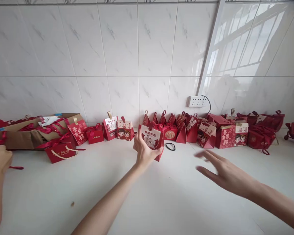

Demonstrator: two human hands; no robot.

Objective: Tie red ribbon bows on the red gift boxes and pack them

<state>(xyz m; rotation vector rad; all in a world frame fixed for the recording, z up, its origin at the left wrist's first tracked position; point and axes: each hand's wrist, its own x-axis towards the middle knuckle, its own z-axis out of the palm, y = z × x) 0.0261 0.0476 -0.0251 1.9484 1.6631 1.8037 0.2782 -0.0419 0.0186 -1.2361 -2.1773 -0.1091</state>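
My left hand (pixel 143 148) grips a red and white candy gift box (pixel 150 139) by its sides, near the middle of the white counter. Chinese lettering and a small printed figure show on the box's front. To the right, my right hand (pixel 219 171) hovers over the counter, slightly blurred, fingers apart and holding nothing. A black elastic loop (pixel 170 147) lies between the two hands, just right of the held box. Behind it stand several small red boxes with loop handles (pixel 181 132), and a red box with cartoon faces (pixel 206 135) is closest to my right hand.
Another person's hand (pixel 0 160) reaches in at the left edge. A cardboard carton (pixel 22 138) holds red ribbons, with a rope-handled red box (pixel 61 151) in front. More red boxes (pixel 259 137) line the tiled wall at right. A power socket (pixel 196 101) is on the wall.
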